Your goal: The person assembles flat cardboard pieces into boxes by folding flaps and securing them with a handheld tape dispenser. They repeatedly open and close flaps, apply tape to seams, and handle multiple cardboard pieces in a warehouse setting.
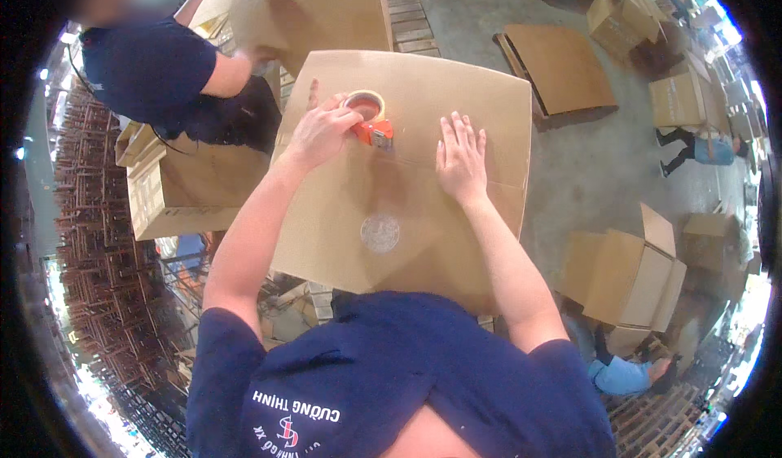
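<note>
A large brown cardboard box [440, 238] fills the middle of the view, its top panel facing me. Over its far left part, my left hand [324, 131] is closed on an orange tape dispenser [373, 135] that carries a roll of tape [363, 103]. Part of the dispenser's handle is hidden by my fingers. My right hand [462, 158] lies flat on the box's right side, fingers stretched out and holding nothing. A round pale mark [380, 233] shows on the cardboard nearer to me.
A co-worker in a dark shirt [147, 71] stands at the far left beside another tall box [318, 22]. More boxes [191, 181] sit at left. Flat cardboard [562, 67] lies on the floor to the right, with an open box [623, 275] nearer. Stacked brown frames [102, 222] line the left.
</note>
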Tool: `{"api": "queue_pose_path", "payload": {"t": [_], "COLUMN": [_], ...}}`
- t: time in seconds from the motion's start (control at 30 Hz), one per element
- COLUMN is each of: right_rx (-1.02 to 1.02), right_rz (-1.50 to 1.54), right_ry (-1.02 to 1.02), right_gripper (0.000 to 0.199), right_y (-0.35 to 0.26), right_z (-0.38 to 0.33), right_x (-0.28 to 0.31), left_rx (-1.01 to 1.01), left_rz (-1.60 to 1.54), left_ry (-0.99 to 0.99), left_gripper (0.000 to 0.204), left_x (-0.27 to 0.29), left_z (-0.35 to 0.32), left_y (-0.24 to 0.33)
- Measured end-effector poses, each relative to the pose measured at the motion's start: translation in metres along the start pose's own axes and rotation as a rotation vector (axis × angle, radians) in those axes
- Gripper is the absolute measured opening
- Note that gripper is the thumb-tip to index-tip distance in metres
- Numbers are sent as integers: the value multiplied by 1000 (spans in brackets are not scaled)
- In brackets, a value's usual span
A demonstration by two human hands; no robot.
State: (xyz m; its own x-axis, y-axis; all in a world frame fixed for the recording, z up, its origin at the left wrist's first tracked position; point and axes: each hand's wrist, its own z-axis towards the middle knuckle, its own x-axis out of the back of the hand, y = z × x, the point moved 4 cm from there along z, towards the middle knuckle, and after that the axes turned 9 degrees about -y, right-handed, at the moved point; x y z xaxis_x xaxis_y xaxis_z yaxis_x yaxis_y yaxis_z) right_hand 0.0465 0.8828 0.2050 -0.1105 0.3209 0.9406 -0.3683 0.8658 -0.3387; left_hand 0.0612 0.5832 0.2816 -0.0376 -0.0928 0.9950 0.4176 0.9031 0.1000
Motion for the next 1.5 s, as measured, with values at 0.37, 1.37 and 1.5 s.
{"api": "queue_pose_path", "payload": {"t": [0.37,1.37,1.5], "right_rx": [29,519,822], "right_rz": [-85,-106,269], "right_ry": [-10,-172,-322], "right_gripper": [71,94,77], "right_y": [4,-149,-129], "right_z": [-36,-304,-372], "right_x": [0,-68,-47], "left_rx": [645,378,349], "left_rz": [-932,-175,-285], "left_ry": [373,-1282,-946], "left_gripper": [50,45,49], "left_x": [21,74,130], "left_z": [-67,-229,-170], "left_y": [131,265,268]}}
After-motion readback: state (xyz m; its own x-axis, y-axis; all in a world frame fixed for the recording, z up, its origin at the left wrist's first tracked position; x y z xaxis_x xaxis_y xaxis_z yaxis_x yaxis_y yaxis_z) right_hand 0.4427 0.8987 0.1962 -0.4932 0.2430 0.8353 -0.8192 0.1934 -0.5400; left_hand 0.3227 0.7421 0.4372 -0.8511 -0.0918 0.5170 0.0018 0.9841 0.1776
